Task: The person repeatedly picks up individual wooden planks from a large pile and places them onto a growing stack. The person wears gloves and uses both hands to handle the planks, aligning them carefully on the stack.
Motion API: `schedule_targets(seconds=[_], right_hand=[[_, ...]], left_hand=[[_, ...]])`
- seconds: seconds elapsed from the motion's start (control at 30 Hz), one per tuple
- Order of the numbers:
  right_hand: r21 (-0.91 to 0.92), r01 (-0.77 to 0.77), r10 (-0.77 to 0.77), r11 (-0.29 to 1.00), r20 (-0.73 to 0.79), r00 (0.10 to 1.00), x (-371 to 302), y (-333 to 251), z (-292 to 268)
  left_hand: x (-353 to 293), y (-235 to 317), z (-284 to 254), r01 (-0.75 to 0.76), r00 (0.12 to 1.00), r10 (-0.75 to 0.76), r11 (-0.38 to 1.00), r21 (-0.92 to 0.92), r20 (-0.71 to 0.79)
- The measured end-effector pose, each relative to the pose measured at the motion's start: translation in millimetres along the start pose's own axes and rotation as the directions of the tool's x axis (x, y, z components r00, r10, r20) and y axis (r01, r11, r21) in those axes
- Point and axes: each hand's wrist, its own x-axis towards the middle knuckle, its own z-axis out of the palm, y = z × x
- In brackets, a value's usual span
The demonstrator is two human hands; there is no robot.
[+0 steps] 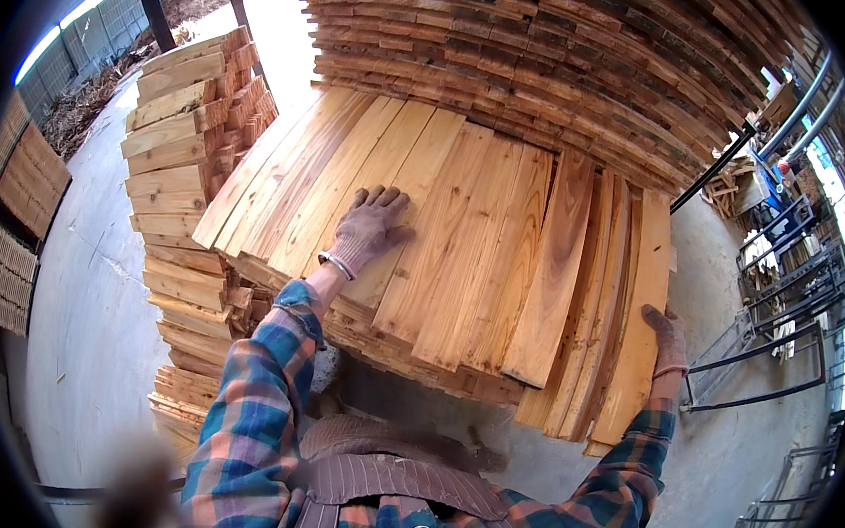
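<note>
A layer of pale wooden planks (459, 228) lies side by side on top of a wide stack in front of me. My left hand (372, 227), in a brownish work glove, rests flat on the planks left of the middle, its fingers spread. Out at the right side, my right hand (667, 342), also gloved, grips the outer edge of the rightmost plank (635, 316); some of its fingers are hidden by the edge. Between the hands, a darker reddish plank (555, 262) lies slightly askew, overlapping its neighbours. Several narrow planks (594, 304) stand out unevenly beside it.
A tall stack of weathered boards (532, 48) rises directly behind the planks. To the left stands a pile of short wooden pieces (172, 171), close to my left arm. Metal frames (776, 334) stand on the concrete floor (88, 273) at the right.
</note>
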Motion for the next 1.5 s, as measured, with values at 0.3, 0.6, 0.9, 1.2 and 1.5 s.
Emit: schedule_targets(seconds=[0.3,0.6,0.9,1.2,1.5], right_hand=[[0.188,0.21,-0.218,0.959,0.018,0.976,-116,-82,64],[0.111,0.265,-0.276,0.958,0.094,0.957,-154,-113,113],[-0.131,0.375,-0.301,0.918,0.385,0.872,-156,-169,200],[-0.161,0.523,-0.098,0.837,0.896,0.433,-111,-170,444],[-0.42,0.908,-0.067,-0.008,0.906,0.418,-103,-88,541]], left_hand=[[-107,73,-9,0.219,0.975,-0.07,0.419,-0.881,0.209],[-139,157,6,0.54,0.805,-0.126,-0.249,-0.804,0.579],[-146,132,45,0.367,0.929,0.055,0.02,-0.93,0.367],[-219,47,-47,0.489,0.87,-0.12,0.094,-0.867,0.478],[-261,-95,-54,0.078,0.513,-0.844,0.227,-0.971,-0.157]])
